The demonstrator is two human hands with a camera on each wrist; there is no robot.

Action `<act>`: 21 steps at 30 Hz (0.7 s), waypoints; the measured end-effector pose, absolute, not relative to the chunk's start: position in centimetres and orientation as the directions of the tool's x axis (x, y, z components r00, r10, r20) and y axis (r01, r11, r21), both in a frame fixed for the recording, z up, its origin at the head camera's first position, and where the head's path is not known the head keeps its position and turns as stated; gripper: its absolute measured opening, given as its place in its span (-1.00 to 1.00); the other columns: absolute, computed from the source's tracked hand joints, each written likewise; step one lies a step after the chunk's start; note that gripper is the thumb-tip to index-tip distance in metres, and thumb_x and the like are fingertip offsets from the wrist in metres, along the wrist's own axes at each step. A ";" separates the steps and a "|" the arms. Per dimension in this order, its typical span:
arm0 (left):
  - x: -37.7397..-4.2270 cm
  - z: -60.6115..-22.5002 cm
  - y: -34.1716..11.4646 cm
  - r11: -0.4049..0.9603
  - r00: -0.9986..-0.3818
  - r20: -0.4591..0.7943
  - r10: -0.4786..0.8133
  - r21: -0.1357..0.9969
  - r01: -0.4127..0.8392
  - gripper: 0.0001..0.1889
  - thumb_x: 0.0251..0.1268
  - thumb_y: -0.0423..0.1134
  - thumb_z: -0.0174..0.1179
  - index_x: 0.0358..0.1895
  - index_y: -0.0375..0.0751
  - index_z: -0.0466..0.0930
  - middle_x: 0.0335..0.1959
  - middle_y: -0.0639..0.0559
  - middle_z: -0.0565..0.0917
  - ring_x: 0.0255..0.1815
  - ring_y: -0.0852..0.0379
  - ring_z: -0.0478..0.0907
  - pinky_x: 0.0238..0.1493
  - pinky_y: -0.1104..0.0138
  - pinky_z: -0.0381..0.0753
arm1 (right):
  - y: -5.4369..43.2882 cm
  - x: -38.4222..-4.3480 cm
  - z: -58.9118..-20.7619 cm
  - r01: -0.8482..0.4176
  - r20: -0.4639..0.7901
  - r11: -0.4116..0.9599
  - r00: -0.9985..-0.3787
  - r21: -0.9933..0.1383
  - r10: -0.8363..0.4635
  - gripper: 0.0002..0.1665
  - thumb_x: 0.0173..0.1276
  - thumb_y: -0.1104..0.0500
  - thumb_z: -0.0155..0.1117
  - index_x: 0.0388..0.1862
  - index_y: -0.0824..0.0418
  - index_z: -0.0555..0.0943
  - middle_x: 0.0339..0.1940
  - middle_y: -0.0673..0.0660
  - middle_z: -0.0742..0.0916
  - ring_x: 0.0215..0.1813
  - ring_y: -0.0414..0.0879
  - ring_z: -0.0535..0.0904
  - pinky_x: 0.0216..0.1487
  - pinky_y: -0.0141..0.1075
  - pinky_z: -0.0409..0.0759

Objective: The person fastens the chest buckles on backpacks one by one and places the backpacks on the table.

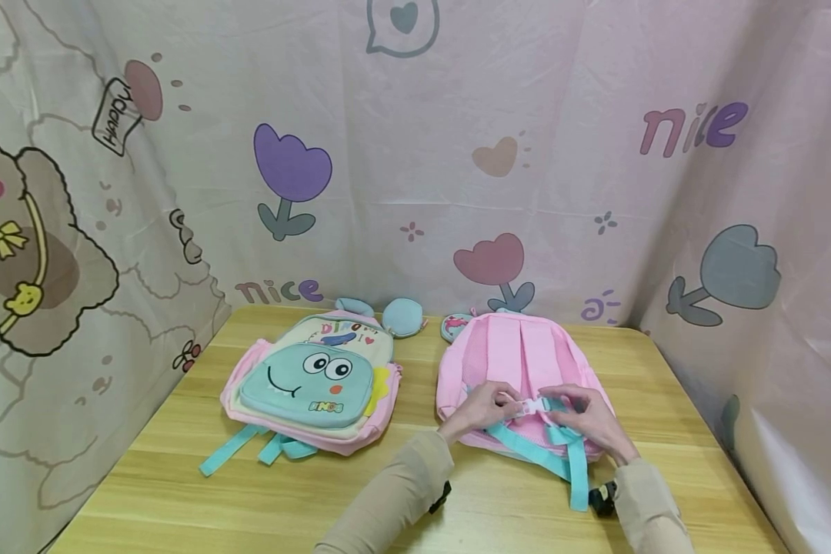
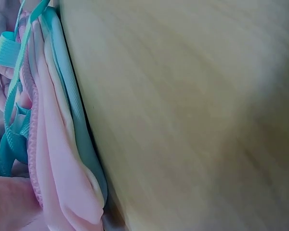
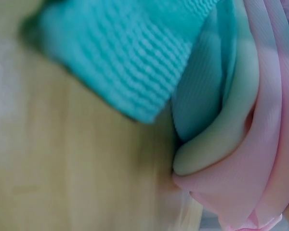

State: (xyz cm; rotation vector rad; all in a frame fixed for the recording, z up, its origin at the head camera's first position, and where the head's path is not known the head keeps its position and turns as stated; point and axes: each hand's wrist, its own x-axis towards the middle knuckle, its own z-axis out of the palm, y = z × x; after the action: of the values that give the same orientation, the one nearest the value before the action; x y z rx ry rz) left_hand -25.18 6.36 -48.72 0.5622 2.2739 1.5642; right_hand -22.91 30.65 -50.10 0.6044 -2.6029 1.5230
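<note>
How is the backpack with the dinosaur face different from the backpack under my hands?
The dinosaur-face backpack lies front up, showing its cartoon face; the other backpack lies back up, showing its pink shoulder straps.

Nobody is touching the dinosaur-face backpack, while your left hand and right hand are at the other backpack's white buckle.

Both have pink fabric and turquoise straps, and both lie on the wooden table.

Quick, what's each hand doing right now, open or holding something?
Left hand: closed, pinching one end of the white buckle.
Right hand: closed, pinching the buckle's other end.
</note>
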 end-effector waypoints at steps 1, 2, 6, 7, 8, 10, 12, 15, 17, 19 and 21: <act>-25.2 -48.7 6.3 0.323 -0.869 -0.042 0.493 0.936 0.138 -0.88 0.39 -0.26 0.27 -0.14 -0.22 0.71 -0.35 -0.18 0.82 -0.39 0.28 0.65 -0.40 0.51 0.39 | 30.6 -22.9 -50.1 -0.361 0.246 0.439 -0.922 -0.823 -0.298 -0.59 0.27 0.26 0.45 0.11 0.24 0.70 0.11 0.26 0.76 0.16 -0.60 0.46 0.22 -0.68 0.29; -25.2 -48.8 6.4 0.324 -0.870 -0.040 0.492 0.935 0.141 -0.88 0.39 -0.26 0.28 -0.14 -0.22 0.71 -0.35 -0.18 0.82 -0.38 0.28 0.65 -0.39 0.51 0.38 | 30.7 -22.9 -50.1 -0.357 0.241 0.445 -0.924 -0.821 -0.296 -0.60 0.27 0.25 0.45 0.11 0.23 0.71 0.12 0.26 0.76 0.15 -0.60 0.46 0.22 -0.67 0.30; -25.1 -48.8 6.4 0.337 -0.869 -0.031 0.494 0.928 0.158 -0.87 0.39 -0.26 0.27 -0.14 -0.23 0.71 -0.37 -0.17 0.82 -0.41 0.33 0.62 -0.39 0.52 0.37 | 30.7 -22.9 -50.1 -0.344 0.231 0.461 -0.931 -0.818 -0.283 -0.60 0.27 0.24 0.45 0.10 0.23 0.71 0.10 0.17 0.78 0.14 -0.60 0.46 0.21 -0.68 0.30; -25.1 -48.7 6.3 0.341 -0.868 -0.030 0.495 0.926 0.162 -0.87 0.39 -0.26 0.27 -0.13 -0.23 0.72 -0.37 -0.16 0.82 -0.41 0.34 0.62 -0.40 0.53 0.37 | 30.7 -23.0 -50.2 -0.342 0.230 0.463 -0.932 -0.818 -0.282 -0.60 0.27 0.24 0.45 0.10 0.25 0.71 0.09 0.13 0.79 0.14 -0.60 0.47 0.21 -0.69 0.29; -25.1 -48.7 6.4 0.341 -0.870 -0.031 0.492 0.926 0.160 -0.86 0.39 -0.27 0.27 -0.13 -0.24 0.72 -0.38 -0.16 0.82 -0.41 0.35 0.61 -0.40 0.53 0.37 | 30.8 -23.0 -50.2 -0.337 0.227 0.462 -0.933 -0.820 -0.278 -0.60 0.27 0.24 0.46 0.09 0.25 0.71 0.08 0.07 0.79 0.13 -0.60 0.47 0.21 -0.70 0.28; -25.1 -48.6 6.4 0.348 -0.870 -0.037 0.492 0.924 0.158 -0.85 0.40 -0.26 0.26 -0.11 -0.26 0.73 -0.36 -0.15 0.83 -0.41 0.37 0.61 -0.40 0.53 0.39 | 30.8 -23.1 -50.3 -0.335 0.228 0.460 -0.935 -0.822 -0.273 -0.60 0.26 0.24 0.47 0.09 0.25 0.71 0.05 -0.04 0.80 0.12 -0.60 0.48 0.20 -0.72 0.27; -25.0 -48.5 6.4 0.353 -0.872 -0.040 0.488 0.923 0.155 -0.83 0.40 -0.27 0.26 -0.10 -0.28 0.74 -0.34 -0.14 0.83 -0.42 0.38 0.59 -0.40 0.53 0.40 | 30.9 -23.2 -50.4 -0.338 0.229 0.456 -0.933 -0.823 -0.279 -0.60 0.25 0.24 0.46 0.08 0.25 0.71 0.03 -0.11 0.79 0.12 -0.59 0.49 0.21 -0.72 0.27; -25.0 -48.5 6.5 0.362 -0.877 -0.044 0.478 0.920 0.150 -0.82 0.39 -0.27 0.27 -0.09 -0.30 0.75 -0.29 -0.13 0.83 -0.39 0.37 0.59 -0.38 0.53 0.43 | 30.9 -23.2 -50.5 -0.345 0.234 0.448 -0.930 -0.825 -0.285 -0.61 0.25 0.25 0.47 0.08 0.24 0.72 0.01 -0.13 0.79 0.11 -0.57 0.51 0.21 -0.70 0.29; -25.1 -48.6 6.6 0.374 -0.881 -0.043 0.471 0.914 0.155 -0.81 0.39 -0.27 0.27 -0.09 -0.30 0.75 -0.26 -0.12 0.84 -0.37 0.36 0.59 -0.36 0.53 0.46 | 30.9 -23.2 -50.5 -0.347 0.232 0.446 -0.928 -0.825 -0.293 -0.61 0.26 0.25 0.46 0.08 0.25 0.72 0.01 -0.12 0.79 0.10 -0.56 0.51 0.21 -0.69 0.30; -25.1 -48.6 6.6 0.385 -0.884 -0.046 0.466 0.910 0.156 -0.81 0.39 -0.27 0.27 -0.09 -0.30 0.75 -0.24 -0.12 0.83 -0.34 0.35 0.60 -0.34 0.52 0.48 | 30.8 -23.2 -50.5 -0.346 0.231 0.446 -0.928 -0.826 -0.293 -0.62 0.25 0.25 0.46 0.07 0.25 0.72 0.01 -0.08 0.80 0.09 -0.54 0.52 0.21 -0.67 0.33; -25.1 -48.6 6.6 0.393 -0.884 -0.052 0.464 0.907 0.152 -0.81 0.40 -0.27 0.27 -0.09 -0.31 0.75 -0.23 -0.12 0.83 -0.34 0.34 0.60 -0.33 0.52 0.49 | 30.8 -23.2 -50.4 -0.346 0.228 0.452 -0.928 -0.822 -0.295 -0.62 0.25 0.24 0.47 0.07 0.24 0.73 0.01 -0.03 0.80 0.08 -0.52 0.54 0.20 -0.63 0.38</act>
State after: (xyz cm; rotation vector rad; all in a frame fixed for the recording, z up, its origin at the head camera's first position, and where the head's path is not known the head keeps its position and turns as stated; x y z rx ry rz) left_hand -25.05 6.63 -48.57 0.5392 2.3580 1.4879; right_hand -23.22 30.76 -50.40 0.5822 -2.6319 1.5095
